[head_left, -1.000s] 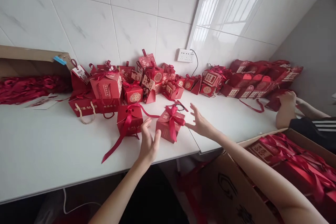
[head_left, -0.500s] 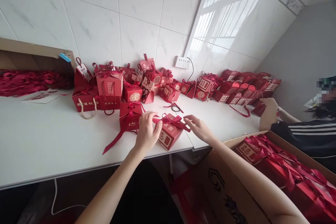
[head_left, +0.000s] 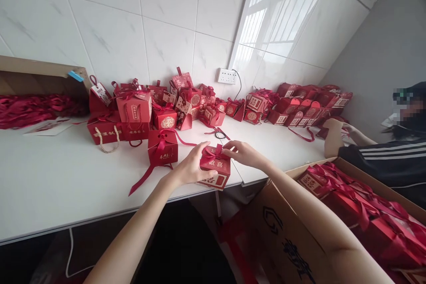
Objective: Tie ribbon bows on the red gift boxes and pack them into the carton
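A small red gift box (head_left: 216, 173) with gold characters and a dark red ribbon bow sits at the front edge of the white table (head_left: 60, 182). My left hand (head_left: 191, 166) grips its left side. My right hand (head_left: 241, 153) pinches the ribbon on top of it. A second ribboned red box (head_left: 163, 151) stands just to the left, its ribbon tail trailing on the table.
Many red gift boxes and bags (head_left: 140, 106) line the tiled wall. A cardboard box (head_left: 43, 82) with ribbons lies at left. An open carton (head_left: 362, 213) full of red boxes stands at right. Another person (head_left: 392, 155) in a striped black sleeve works at far right.
Both hands went from spread open beside the box to closing on it. The box tipped and shifted closer to the table's front edge.
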Available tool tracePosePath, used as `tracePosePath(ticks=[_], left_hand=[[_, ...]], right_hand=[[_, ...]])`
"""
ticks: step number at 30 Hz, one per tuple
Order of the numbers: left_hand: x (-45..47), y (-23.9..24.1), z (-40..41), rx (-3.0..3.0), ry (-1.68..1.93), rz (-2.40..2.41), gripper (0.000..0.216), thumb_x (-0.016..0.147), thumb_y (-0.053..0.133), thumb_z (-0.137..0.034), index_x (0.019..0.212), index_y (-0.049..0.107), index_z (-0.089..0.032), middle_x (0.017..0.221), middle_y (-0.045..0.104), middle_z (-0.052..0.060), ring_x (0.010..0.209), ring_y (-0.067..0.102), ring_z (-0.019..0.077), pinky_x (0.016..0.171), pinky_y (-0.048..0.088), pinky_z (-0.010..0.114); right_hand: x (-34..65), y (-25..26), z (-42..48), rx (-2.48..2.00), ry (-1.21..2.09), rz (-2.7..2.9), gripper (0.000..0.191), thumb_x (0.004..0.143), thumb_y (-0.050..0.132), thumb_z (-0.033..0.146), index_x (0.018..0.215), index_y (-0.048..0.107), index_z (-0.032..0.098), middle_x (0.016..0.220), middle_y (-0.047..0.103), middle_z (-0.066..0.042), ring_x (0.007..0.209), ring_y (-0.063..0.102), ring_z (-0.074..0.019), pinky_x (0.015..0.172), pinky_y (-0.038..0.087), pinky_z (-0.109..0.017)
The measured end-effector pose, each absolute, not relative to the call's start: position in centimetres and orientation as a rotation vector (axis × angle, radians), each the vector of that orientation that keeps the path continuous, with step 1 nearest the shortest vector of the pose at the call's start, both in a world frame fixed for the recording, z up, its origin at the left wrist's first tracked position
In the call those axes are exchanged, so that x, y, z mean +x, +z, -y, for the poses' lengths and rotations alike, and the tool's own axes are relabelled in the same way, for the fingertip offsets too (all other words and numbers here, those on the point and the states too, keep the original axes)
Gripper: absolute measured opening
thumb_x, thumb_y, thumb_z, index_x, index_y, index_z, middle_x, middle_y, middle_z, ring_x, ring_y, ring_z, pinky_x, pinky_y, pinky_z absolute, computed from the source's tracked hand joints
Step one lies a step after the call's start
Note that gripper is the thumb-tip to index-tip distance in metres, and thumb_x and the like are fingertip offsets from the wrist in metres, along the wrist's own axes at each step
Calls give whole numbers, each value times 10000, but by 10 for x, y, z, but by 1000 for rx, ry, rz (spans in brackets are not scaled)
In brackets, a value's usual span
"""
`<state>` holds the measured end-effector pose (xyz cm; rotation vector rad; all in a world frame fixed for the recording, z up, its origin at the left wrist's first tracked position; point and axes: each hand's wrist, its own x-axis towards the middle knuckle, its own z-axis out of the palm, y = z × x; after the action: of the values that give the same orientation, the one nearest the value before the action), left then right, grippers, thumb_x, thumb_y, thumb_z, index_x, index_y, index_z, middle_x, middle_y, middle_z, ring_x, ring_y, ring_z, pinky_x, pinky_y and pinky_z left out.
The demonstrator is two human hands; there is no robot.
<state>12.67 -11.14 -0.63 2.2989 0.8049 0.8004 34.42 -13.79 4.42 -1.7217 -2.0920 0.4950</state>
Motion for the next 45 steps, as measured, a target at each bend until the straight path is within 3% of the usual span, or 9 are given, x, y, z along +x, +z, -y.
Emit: tracePosePath(ticks=[5,9,15,19,22,28,32,37,45], left_hand=[[132,-14,110,2311,870,-798,789,690,673,-477,1336,304,-211,1327,390,130,1254,396,286,1029,371,436],[140,-13,125,2310,995,-1026,755,672,669,-528,1282,374,-195,1241,417,140,1193,423,323,988,383,488],[139,-3,133,2293,889,-1148,573,743,566,-542,1178,478,-179,1201,450,131,1180,425,318,984,371,492],[135,7,121,2321,809,-1042,502,741,574,-520,1124,528,-197,1252,480,101,1215,423,303,1024,337,470],[140,13,115,2294,771,-980,453,751,573,-491,1086,548,-187,1187,544,84,1112,522,264,971,401,411],[148,7,113,2237,829,-941,325,768,577,-401,1032,582,-212,1141,569,57,1066,550,233,937,431,373],[146,3,114,2162,850,-916,340,776,571,-401,1071,588,-232,1205,545,52,1144,500,243,1005,382,388],[147,3,116,2084,830,-951,297,760,586,-392,1015,617,-243,1255,506,48,1227,425,258,1074,288,426],[148,2,116,1981,886,-903,244,750,592,-358,954,620,-227,1219,517,58,1225,436,250,1064,306,396]], right_hand=[[346,42,150,-1764,636,1939,175,818,561,349,860,597,183,672,627,9,474,555,-89,526,444,-236],[345,36,167,-1614,1003,1679,215,769,618,375,736,535,179,492,537,56,429,532,-90,460,455,-222],[361,58,175,-1678,1387,1908,362,686,676,508,671,597,155,654,648,-24,603,615,-133,523,504,-230],[379,84,151,-1903,1104,2028,450,758,556,585,700,647,148,753,680,-78,686,623,-168,541,496,-246],[370,85,124,-1814,790,1971,468,837,448,555,787,662,142,797,675,-77,707,615,-159,571,485,-252],[331,62,101,-1624,675,2174,223,793,574,356,777,676,157,774,681,-28,699,594,-141,658,440,-256],[335,55,112,-1601,648,2060,243,793,572,366,742,632,136,762,661,-39,694,570,-130,662,422,-257],[348,48,127,-1508,948,1912,347,721,638,441,885,620,135,699,610,7,578,486,-83,504,335,-212],[353,34,141,-1349,1430,1464,409,577,749,473,706,577,126,530,522,54,452,412,-45,433,266,-198]])
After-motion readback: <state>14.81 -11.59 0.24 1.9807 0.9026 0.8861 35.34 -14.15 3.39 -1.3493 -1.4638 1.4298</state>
